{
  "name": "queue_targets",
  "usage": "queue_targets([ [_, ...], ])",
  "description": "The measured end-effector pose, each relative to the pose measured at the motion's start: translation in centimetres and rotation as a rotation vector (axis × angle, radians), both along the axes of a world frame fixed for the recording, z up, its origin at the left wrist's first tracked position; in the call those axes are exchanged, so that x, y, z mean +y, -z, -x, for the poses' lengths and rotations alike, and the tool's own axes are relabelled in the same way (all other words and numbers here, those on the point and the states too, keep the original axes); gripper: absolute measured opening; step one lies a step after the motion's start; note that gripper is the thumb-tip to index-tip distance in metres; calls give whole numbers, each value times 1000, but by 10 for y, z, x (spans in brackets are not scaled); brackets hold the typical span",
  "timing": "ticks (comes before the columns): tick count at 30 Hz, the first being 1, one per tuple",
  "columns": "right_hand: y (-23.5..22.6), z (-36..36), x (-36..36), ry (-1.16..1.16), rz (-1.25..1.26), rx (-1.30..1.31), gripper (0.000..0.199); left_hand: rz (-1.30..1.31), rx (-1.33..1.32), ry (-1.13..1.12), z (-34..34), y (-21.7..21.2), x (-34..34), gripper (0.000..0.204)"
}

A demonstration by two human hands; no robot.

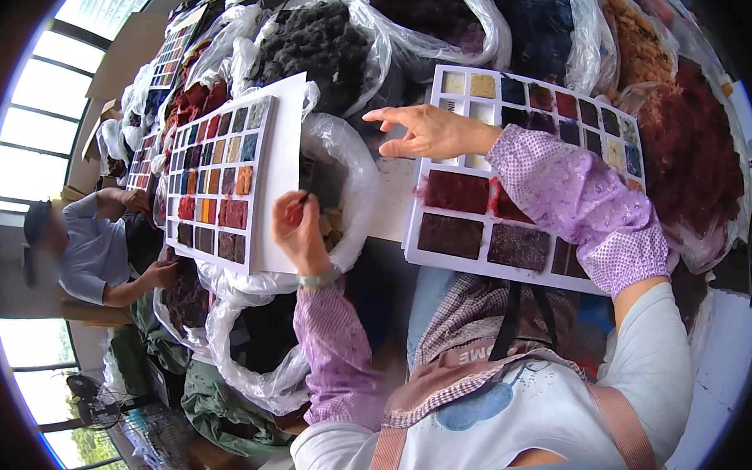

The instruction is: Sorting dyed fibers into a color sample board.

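Note:
My right hand (pixel 433 132) reaches over a white swatch board (pixel 441 261) with its fingers stretched out and holding nothing. The board has square cells of fibre in dark red, dark brown, navy, cream and grey. My left hand (pixel 300 236) is raised at the edge of a second white board (pixel 284 174), thumb and fingers pinched round a small dark tuft (pixel 303 198). Beside it stands a sample board (pixel 220 180) with many coloured fibre squares, tilted up. A plastic-lined bag (pixel 350 155) with brownish pieces inside lies between the two boards.
Clear plastic bags hold dark grey fibre (pixel 316 51), dark red fibre (pixel 695 151) and orange-brown fibre (pixel 643 45). At the left a co-worker (pixel 102 246) handles material near other sample boards (pixel 173 55). A green cloth heap (pixel 225 404) and a fan (pixel 89 399) are at lower left.

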State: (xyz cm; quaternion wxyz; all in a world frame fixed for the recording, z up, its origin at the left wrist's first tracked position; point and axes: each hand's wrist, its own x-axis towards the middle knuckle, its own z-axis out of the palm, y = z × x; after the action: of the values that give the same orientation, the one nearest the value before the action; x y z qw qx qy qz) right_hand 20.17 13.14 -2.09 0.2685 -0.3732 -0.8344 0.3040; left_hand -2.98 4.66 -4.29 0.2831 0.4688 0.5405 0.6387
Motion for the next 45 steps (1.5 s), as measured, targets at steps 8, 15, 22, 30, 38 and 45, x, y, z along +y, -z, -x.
queue_targets([
  [8,18,-1,30,224,414,222,30,209,-6,276,-64,39,85,16],
  [15,33,-65,74,657,-643,-103,9,-9,1083,263,-76,47,77,44],
  [22,63,-83,66,382,-840,-389,7,239,558,587,-112,63,148,62],
  [30,72,-90,69,360,-544,-299,15,194,523,739,-148,66,194,67],
  [38,73,-109,88,371,26,-5,23,250,657,823,-151,74,216,61],
  [45,81,-112,111,433,51,-152,31,229,924,755,-171,62,216,54],
])
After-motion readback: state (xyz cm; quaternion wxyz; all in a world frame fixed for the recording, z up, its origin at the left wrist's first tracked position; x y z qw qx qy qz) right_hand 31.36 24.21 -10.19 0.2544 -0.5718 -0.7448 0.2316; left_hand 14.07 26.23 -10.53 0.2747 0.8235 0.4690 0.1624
